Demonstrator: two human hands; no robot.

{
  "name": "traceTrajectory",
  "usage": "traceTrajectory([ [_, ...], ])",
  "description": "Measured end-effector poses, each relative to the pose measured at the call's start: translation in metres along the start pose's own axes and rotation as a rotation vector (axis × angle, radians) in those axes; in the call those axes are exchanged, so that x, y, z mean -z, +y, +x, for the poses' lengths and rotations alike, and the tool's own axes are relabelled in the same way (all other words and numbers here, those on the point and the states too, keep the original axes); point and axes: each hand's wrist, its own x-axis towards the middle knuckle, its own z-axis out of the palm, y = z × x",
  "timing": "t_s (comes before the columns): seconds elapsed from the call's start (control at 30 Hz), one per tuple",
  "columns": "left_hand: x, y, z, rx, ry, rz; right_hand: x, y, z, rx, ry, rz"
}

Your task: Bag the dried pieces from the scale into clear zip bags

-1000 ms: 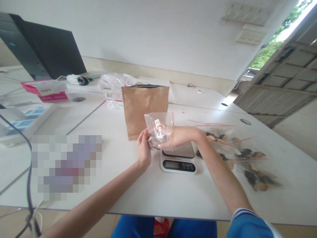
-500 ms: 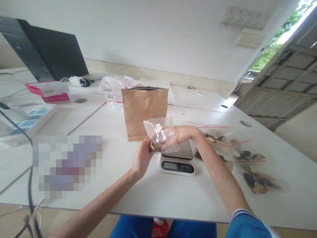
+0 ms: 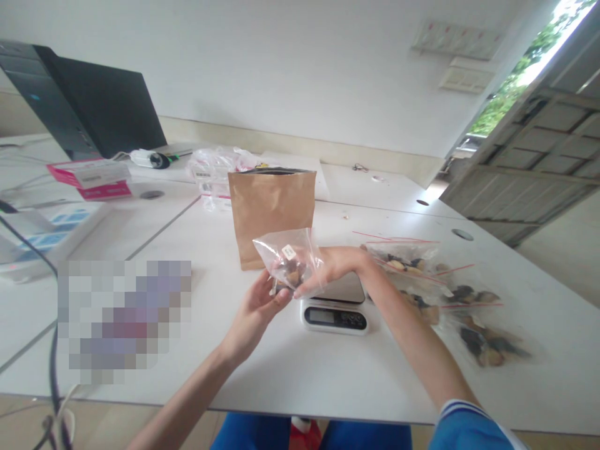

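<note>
Both my hands hold a small clear zip bag (image 3: pixel 287 259) with dark and tan pieces inside, lifted just above the table. My left hand (image 3: pixel 255 307) cups it from below, palm up. My right hand (image 3: pixel 334 267) grips its right side, fingers inside or behind the plastic. A small digital kitchen scale (image 3: pixel 335 305) sits right under my right wrist with nothing on its pan. Behind the bag stands an upright brown paper pouch (image 3: pixel 270 212).
Several filled zip bags with red seals (image 3: pixel 445 300) lie to the right of the scale on the white table (image 3: pixel 300 369). At the back left are a black laptop (image 3: pixel 94 106), a pink box (image 3: pixel 91 178) and crumpled plastic bags (image 3: pixel 213 165). A blurred patch covers the near left.
The small bag has moved left and slightly down, away from above the scale. My left hand turned palm up beneath it.
</note>
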Motion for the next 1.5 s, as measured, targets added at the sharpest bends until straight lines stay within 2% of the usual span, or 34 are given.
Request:
traceTrajectory([
  [0.27,0.009,-0.002,-0.011,0.120,0.037,-0.072,0.004,0.009,0.006,0.020,0.069,0.025],
  [0.43,0.012,-0.007,-0.016,0.169,0.122,-0.155,0.004,0.007,0.007,0.013,0.014,0.203],
  [0.57,0.008,-0.005,-0.014,0.154,0.143,-0.253,0.000,0.004,0.010,0.015,-0.021,0.144],
  [0.7,0.005,-0.004,-0.015,0.226,0.152,-0.361,0.000,0.002,0.011,0.004,0.002,0.142],
  [1.0,0.014,-0.012,-0.019,0.376,0.283,-0.520,0.008,-0.002,0.003,-0.037,0.129,0.138],
  [1.1,0.015,-0.013,-0.021,0.371,0.274,-0.556,0.018,-0.007,-0.007,-0.011,0.250,0.116],
  [1.27,0.017,-0.012,-0.022,0.362,0.279,-0.601,0.043,-0.013,-0.014,0.104,0.588,0.083],
  [1.4,0.017,-0.009,-0.023,0.365,0.265,-0.660,0.074,-0.015,0.006,0.197,0.954,-0.237],
  [1.47,0.018,-0.009,-0.023,0.369,0.258,-0.678,0.087,-0.017,0.021,0.190,1.049,-0.421],
  [1.5,0.018,-0.009,-0.023,0.369,0.257,-0.684,0.092,-0.018,0.029,0.176,1.053,-0.495],
])
